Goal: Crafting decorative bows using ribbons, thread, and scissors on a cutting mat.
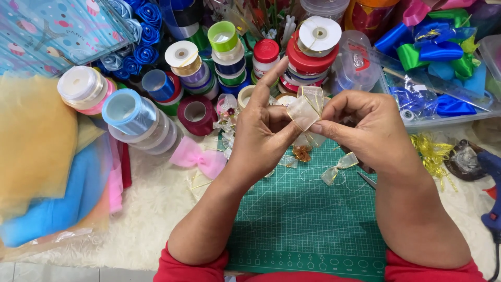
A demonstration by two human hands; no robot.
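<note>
Red sleeves (193,269) are seen at the lower edge, with both forearms reaching forward over a green cutting mat (308,219) laid on the tabletop (151,209). Sheer gold-edged ribbon (307,110) is held above the mat's far edge, between the two hands and roughly midway, so that neither is clearly nearer. The left hand (266,133) is closed on the ribbon's lower left by thumb and bent fingers, its forefinger raised clear. The right hand (365,128) is pinched on the ribbon's right side. The hands are close together, joined by the ribbon; its fold runs roughly upright, tilted a little right.

A small finished bow (338,168) lies on the mat just below the right hand. Ribbon spools (224,57) are crowded just beyond the hands, leaving little room forward. Open mat is available toward the body. A pink bow (198,156) lies left, a blue glue gun (493,209) well to the right.
</note>
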